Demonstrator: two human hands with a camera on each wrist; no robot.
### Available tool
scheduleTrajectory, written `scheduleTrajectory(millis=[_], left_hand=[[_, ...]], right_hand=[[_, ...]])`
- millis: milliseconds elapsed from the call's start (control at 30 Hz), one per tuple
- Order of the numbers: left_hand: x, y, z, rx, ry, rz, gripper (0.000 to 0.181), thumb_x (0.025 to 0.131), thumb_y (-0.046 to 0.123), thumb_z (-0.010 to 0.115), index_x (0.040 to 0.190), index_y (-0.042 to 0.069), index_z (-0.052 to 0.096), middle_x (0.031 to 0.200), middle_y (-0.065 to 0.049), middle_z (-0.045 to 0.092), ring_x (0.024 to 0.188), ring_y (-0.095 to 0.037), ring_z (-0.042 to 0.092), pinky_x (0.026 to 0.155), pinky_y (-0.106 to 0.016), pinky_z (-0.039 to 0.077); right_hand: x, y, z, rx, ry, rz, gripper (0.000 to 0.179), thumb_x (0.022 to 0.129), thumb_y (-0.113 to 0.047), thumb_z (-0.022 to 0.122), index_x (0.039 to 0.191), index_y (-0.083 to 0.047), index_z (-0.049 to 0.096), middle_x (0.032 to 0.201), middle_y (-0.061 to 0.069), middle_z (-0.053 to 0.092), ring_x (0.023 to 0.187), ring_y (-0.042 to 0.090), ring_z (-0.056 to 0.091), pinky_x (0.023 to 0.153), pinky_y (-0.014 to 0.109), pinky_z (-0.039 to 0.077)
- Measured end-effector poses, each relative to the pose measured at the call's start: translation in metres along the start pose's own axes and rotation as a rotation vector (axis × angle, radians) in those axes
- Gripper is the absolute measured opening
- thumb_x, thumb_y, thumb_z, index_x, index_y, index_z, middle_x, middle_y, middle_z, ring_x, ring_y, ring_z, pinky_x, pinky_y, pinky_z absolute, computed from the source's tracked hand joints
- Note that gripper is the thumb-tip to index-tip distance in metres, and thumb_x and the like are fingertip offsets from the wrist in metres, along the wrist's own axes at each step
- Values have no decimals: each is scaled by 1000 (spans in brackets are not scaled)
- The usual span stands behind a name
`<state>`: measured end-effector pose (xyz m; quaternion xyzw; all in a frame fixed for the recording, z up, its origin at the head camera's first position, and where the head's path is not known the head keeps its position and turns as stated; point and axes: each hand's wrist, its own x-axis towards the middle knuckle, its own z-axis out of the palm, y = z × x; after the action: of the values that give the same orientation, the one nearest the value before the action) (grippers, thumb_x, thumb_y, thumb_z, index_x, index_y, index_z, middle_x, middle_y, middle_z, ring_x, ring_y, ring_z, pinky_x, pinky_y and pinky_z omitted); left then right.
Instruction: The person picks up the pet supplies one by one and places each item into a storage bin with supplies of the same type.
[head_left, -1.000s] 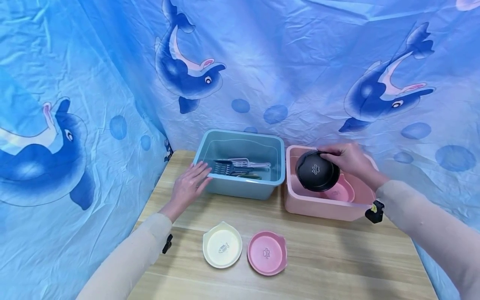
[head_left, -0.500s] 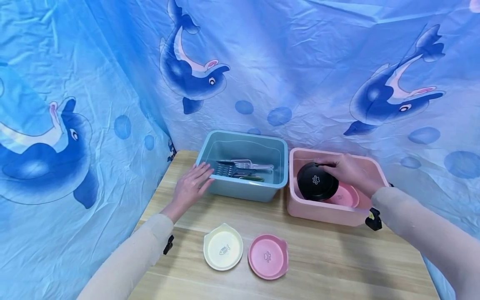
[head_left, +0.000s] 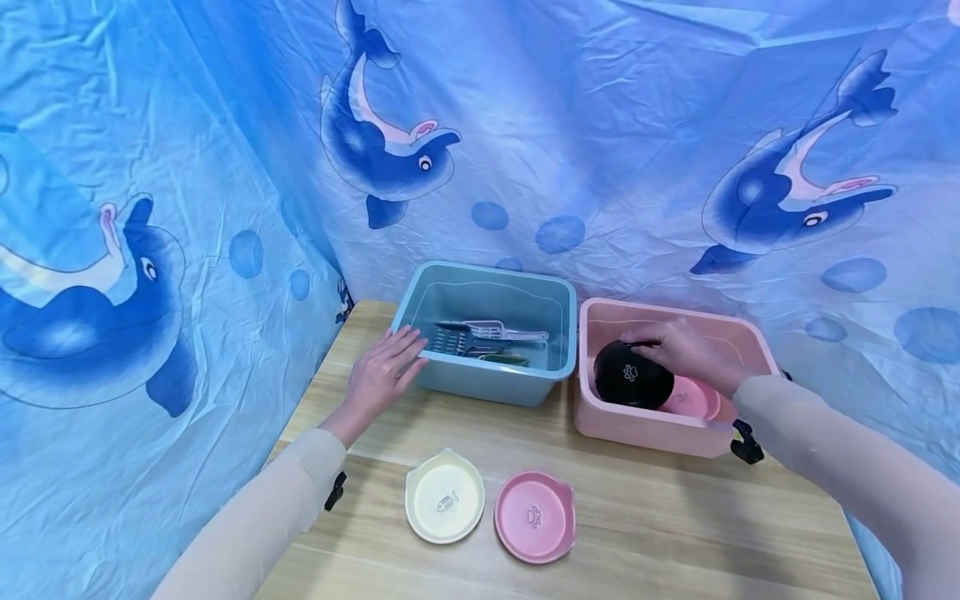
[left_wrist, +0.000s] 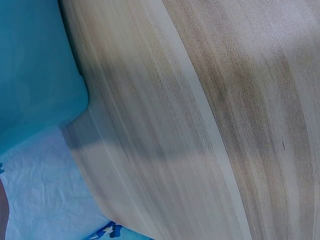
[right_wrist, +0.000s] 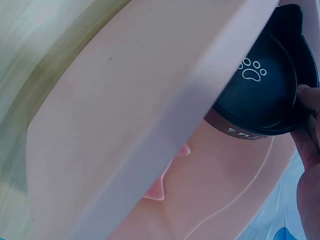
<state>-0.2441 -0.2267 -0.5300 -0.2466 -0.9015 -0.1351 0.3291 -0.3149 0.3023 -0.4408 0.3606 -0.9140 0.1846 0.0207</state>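
Observation:
My right hand [head_left: 678,348] pinches the rim of a black pet bowl [head_left: 630,377] with a white paw print, tilted inside the pink bin [head_left: 637,423]. The right wrist view shows the thumb on the inner wall of the black bowl [right_wrist: 270,85] and fingers behind it. Beside it in the bin lies a pink bowl [head_left: 692,398], partly covered by the hand and black bowl. My left hand [head_left: 381,371] rests with extended fingers on the front left rim of the blue bin [head_left: 487,383]; the left wrist view catches only that bin's side [left_wrist: 40,75] and the table.
Inside the blue bin lie a dark slotted litter scoop [head_left: 457,342], a pale scoop [head_left: 495,330] and a green item [head_left: 504,358]. A cream bowl with a fish mark [head_left: 445,497] and a pink paw-print bowl [head_left: 535,518] stand on the wooden table [head_left: 645,533]. A dolphin-print curtain [head_left: 600,150] hangs behind.
My right hand has lowered the black bowl deeper into the pink bin, tilting it more. The left hand stays on the blue bin's rim. The head view shifted slightly.

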Motion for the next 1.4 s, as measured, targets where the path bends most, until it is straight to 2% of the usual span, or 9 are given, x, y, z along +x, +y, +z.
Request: scheduleTrajectory(millis=[167, 400, 767, 1200, 1400], left_hand=[[0, 0, 1, 2, -2, 6, 71, 112, 61, 30, 133, 12, 76, 138, -12, 71, 132, -32, 67, 118, -52, 49], [1, -1, 2, -17, 27, 16, 70, 113, 60, 33, 130, 8, 77, 136, -14, 73, 130, -35, 68, 117, -53, 49], [-1, -2, 1, -21, 14, 5, 71, 112, 61, 32, 131, 9, 76, 137, -13, 72, 131, -34, 67, 117, -53, 49], [-1, -1, -1, -3, -7, 18, 69, 113, 59, 31, 133, 10, 76, 137, -13, 72, 132, -33, 67, 118, -52, 49], [-1, -2, -1, 3, 15, 27, 69, 113, 59, 32, 132, 9, 76, 136, -14, 73, 130, -34, 68, 116, -53, 51]], right_hand=[[2, 3, 7, -2, -44, -30, 31, 92, 4, 80, 123, -4, 80, 117, 13, 80, 112, 37, 76, 96, 56, 62], [3, 6, 13, -44, -19, -80, 28, 90, 4, 81, 116, -7, 83, 111, 9, 82, 107, 34, 77, 93, 57, 63], [4, 8, 18, 1, -32, -28, 29, 91, 2, 81, 119, -8, 82, 114, 9, 81, 111, 34, 76, 96, 57, 62], [3, 13, 37, 72, -74, -51, 30, 91, 2, 81, 120, -7, 82, 114, 7, 82, 111, 32, 77, 93, 55, 64], [7, 14, 39, 74, -101, -79, 31, 91, 7, 80, 120, -3, 81, 113, 10, 82, 108, 33, 77, 92, 54, 64]])
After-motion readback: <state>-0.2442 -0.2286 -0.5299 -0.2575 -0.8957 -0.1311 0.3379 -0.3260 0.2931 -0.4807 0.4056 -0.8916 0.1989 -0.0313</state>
